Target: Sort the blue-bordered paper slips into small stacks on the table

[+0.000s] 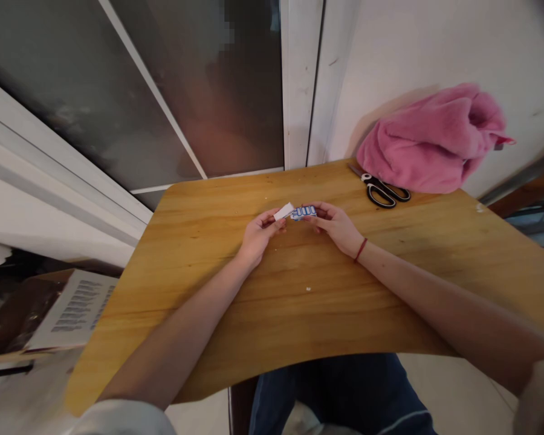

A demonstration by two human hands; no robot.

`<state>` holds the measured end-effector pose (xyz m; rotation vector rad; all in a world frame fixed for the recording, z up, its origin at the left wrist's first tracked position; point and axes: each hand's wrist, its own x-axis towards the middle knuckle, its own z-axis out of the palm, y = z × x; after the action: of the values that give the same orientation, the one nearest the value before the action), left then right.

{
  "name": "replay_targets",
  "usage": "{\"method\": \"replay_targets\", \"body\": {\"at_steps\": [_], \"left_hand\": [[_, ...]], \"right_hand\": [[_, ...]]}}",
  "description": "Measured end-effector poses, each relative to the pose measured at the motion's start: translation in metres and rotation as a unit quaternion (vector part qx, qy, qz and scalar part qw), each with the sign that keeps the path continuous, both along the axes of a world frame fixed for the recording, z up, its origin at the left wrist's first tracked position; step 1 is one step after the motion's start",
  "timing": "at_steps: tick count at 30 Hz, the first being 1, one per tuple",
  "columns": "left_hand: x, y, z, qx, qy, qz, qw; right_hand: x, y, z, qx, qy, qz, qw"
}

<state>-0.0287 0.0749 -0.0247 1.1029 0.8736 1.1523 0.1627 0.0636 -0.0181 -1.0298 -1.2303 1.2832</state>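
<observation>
Over the middle of the wooden table (236, 314), both hands are close together. My left hand (257, 237) pinches a small white piece (283, 211), pale and flat-sided like paper or card. Between the thumb and fingers of my right hand (338, 225) is a small blue-and-white patterned piece (305, 211). The two pieces meet or nearly meet at their inner ends; whether they are joined I cannot tell. Their exact kind is too small to make out. A red cord bracelet circles my right wrist.
Black-handled scissors (383, 188) lie at the back right, beside a bundled pink plush cloth (430, 142) against the wall. A glazed door or window stands behind the table. A cardboard box (75, 308) sits low at left. Tiny white scraps dot the tabletop.
</observation>
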Motion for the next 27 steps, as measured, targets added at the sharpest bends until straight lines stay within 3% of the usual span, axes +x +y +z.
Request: {"method": "replay_targets", "body": {"at_steps": [9, 16, 27], "left_hand": [[0.002, -0.002, -0.002, 0.034, 0.087, 0.041, 0.995], [0.004, -0.007, 0.003, 0.038, 0.101, -0.049, 0.993], [0.007, -0.008, -0.001, -0.005, 0.059, -0.095, 0.994]], "right_hand": [[0.004, 0.003, 0.001, -0.004, 0.025, -0.045, 0.999], [-0.002, -0.003, -0.001, 0.044, -0.067, 0.011, 0.997], [-0.002, -0.008, -0.001, 0.116, -0.174, 0.02, 0.978]]}}
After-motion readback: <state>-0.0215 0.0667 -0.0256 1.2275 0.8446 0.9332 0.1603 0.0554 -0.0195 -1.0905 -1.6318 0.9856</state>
